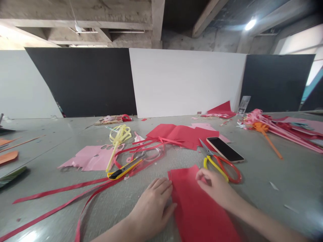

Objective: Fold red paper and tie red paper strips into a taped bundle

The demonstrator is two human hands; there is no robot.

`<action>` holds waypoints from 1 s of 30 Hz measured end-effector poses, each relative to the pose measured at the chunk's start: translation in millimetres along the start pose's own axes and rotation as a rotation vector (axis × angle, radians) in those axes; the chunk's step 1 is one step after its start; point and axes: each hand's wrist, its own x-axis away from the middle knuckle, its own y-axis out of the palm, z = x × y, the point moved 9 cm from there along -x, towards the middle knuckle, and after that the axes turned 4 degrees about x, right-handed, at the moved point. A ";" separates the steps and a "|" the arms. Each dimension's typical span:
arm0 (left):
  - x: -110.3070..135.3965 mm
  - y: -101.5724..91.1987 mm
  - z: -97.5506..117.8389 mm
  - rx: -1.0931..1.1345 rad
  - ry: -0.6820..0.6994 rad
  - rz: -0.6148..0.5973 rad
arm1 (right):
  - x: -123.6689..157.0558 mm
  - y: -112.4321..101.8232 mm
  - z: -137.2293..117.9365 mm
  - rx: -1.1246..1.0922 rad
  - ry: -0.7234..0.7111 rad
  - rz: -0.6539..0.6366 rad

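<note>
A folded-looking sheet of red paper (199,208) lies in front of me, with a second edge showing at its upper left. My left hand (155,203) rests along the paper's left side, fingers stretched out and thumb on the sheet. At the top right edge, my right hand (213,185) has its fingers curled into a pinch on the red paper. Just beyond the right hand are scissors (219,164) with one yellow and one red handle, blades apart. Past the left hand lies a yellow utility knife (124,168).
A phone (225,149) lies by the scissors. Behind are more red paper (176,132), pink scraps (91,158), a yellow ribbon-like bundle (119,136) and red strips (63,186). Pink and orange paper pieces (262,124) pile at the right. White and black panels (186,80) bound the table.
</note>
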 end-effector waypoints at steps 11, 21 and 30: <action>-0.6 -2.3 2.7 0.016 -0.007 0.011 | 5.1 -1.3 -11.7 0.048 0.025 -0.032; 2.7 -0.3 -6.5 0.003 -0.062 0.016 | -3.0 -3.6 7.5 -0.088 0.012 -0.005; 0.3 -2.8 7.9 0.016 0.055 0.058 | -3.1 -2.9 2.2 -0.021 -0.041 0.013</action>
